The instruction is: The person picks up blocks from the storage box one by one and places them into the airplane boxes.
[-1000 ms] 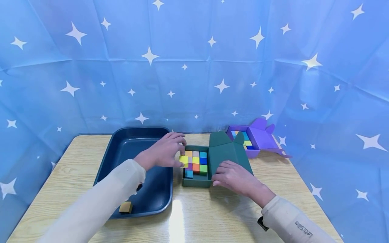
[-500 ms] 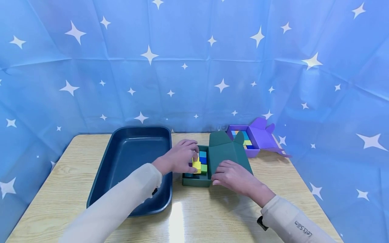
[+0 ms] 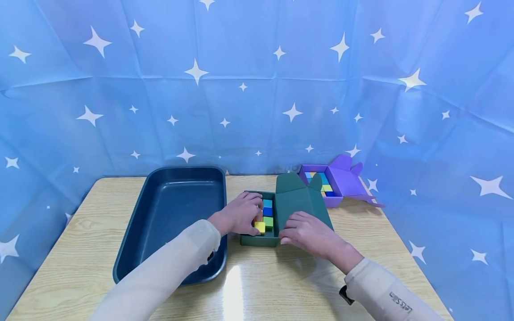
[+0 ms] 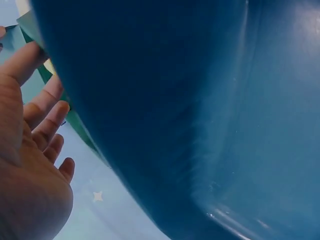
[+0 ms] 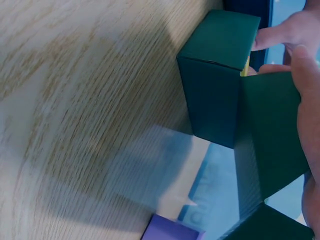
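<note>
My left hand [image 3: 238, 215] reaches into the green cardboard box [image 3: 259, 241] and pinches a yellow block [image 3: 260, 228] near the box's front side. Blue blocks [image 3: 267, 211] and a light green block [image 3: 268, 222] show to the right of the fingers; that hand hides the box's left part. The green lid [image 3: 303, 203] lies folded out to the right. Against the lid's near edge rests my right hand [image 3: 307, 234], its fingers loosely bent. In the right wrist view, its thumb lies along the lid's inner face, while the left fingertips appear at the box opening.
A large dark blue tray [image 3: 172, 175] stands left of the green box, under my left forearm. At the back right is a purple box [image 3: 333, 203] holding several coloured blocks, its lid spread open. A starry blue cloth [image 3: 257, 102] hangs behind the wooden table [image 3: 257, 285].
My left hand has carried the yellow block from the green box's left edge rightward and toward its front, now lower among the other blocks. The right hand has stayed at the lid.
</note>
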The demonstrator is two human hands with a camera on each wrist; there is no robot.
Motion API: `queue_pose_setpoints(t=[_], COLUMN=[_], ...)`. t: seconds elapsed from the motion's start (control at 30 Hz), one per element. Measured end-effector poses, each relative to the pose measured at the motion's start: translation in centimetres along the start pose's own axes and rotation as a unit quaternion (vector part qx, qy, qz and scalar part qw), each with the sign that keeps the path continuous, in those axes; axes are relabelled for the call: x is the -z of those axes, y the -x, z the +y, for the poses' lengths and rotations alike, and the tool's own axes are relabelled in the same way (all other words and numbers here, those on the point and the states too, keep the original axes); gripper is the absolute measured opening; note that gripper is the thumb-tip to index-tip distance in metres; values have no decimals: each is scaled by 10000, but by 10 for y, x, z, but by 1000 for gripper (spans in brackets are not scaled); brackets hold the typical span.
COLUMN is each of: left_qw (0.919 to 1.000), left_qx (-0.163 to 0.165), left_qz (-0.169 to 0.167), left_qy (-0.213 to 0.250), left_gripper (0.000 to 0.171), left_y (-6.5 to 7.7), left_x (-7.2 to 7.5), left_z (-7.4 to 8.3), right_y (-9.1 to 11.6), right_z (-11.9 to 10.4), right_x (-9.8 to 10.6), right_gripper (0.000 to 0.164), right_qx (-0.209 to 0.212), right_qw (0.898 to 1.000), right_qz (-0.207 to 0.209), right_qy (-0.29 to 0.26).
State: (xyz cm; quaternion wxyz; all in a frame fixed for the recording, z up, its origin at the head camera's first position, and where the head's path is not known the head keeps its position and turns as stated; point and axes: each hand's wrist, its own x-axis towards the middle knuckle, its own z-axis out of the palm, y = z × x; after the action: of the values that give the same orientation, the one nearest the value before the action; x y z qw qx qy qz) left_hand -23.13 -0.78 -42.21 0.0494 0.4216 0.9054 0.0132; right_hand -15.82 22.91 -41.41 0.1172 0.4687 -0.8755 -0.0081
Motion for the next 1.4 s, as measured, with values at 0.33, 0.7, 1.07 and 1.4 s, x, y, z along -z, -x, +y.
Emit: queue_pose_setpoints(t=[0.33, 0.7, 1.07, 1.4], left_qw=[9989, 9963, 9982, 9909], left_qx=[208, 440, 269, 621], left_qz=[-176, -278, 430, 1111], left_qy=[-374, -677, 332, 438], left_gripper=[30, 23, 33, 26], left_y=[-4, -7, 20, 100], left_x=[-7, -8, 19, 35], left_z=[1, 6, -22, -69], right_y=[-2, -3, -3, -1], right_z=[-1, -2, -2, -2], right_x=[0, 0, 0, 0], right_gripper=[18, 22, 34, 21], right_qx=[36, 17, -30, -55], right_qw=[10000, 10000, 10000, 9999], right_qz=[67, 33, -35, 1], right_qy=[34, 44, -70, -101])
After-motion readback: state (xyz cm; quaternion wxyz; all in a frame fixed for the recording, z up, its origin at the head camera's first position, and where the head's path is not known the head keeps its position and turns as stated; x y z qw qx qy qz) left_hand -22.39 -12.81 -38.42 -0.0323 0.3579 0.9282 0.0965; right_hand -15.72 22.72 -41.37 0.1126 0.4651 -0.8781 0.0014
